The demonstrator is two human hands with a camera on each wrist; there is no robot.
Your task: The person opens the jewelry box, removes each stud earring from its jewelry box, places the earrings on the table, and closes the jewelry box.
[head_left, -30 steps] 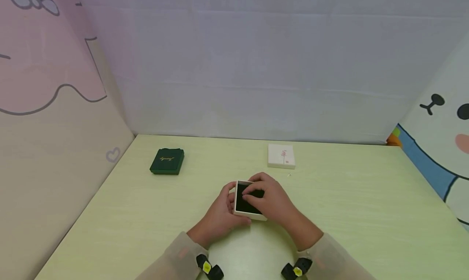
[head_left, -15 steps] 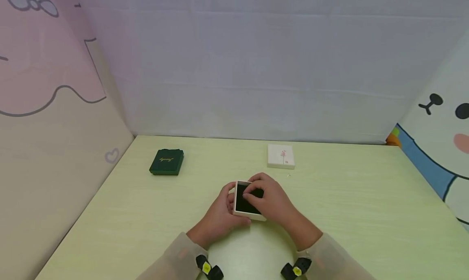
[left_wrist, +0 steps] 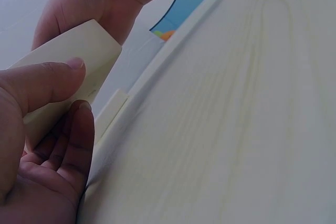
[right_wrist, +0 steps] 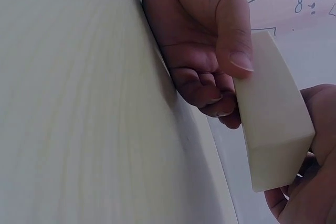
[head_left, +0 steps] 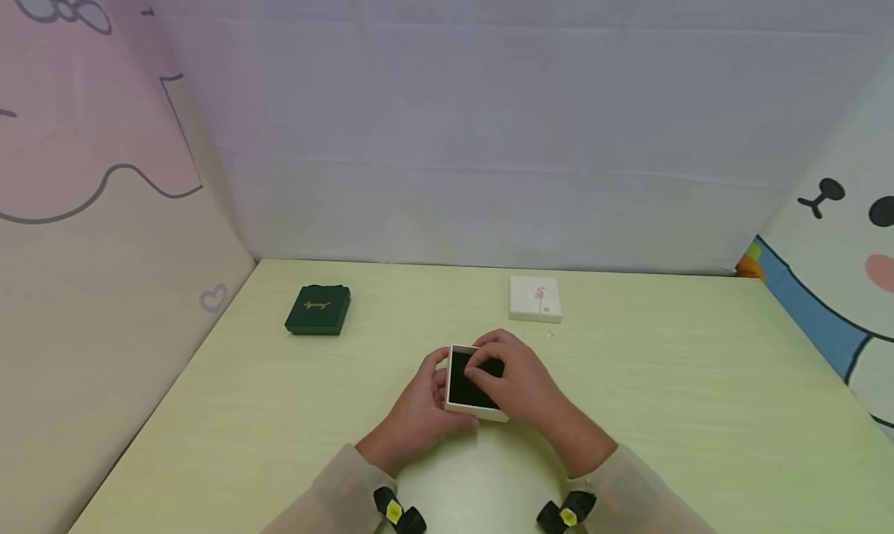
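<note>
White open box: I hold it before me in the middle of the desk (head_left: pixel 663 379), its black interior (head_left: pixel 460 390) facing up; whether its base touches the wood I cannot tell.
Left hand (head_left: pixel 427 411): grips the box (head_left: pixel 478 412) by its side, thumb along the near wall, seemingly to steady it and leave the opening reachable.
Right hand (head_left: pixel 520 375): thumb and forefinger meet over the interior, the other fingers beyond the far edge; whether I pinch anything, I cannot tell.
Dark green box (head_left: pixel 317 310): far left, gold lettering up, apparently set aside for elbow room.
Flower-printed white case (head_left: pixel 532 296): lies flat beyond my right hand, perhaps parked there as a lid.
Desk surface: pale yellow-green, faintly wood-grained.
Room: a creased white sheet (head_left: pixel 489 130) behind, cartoon-printed panels (head_left: pixel 105 309) on both sides.
</note>
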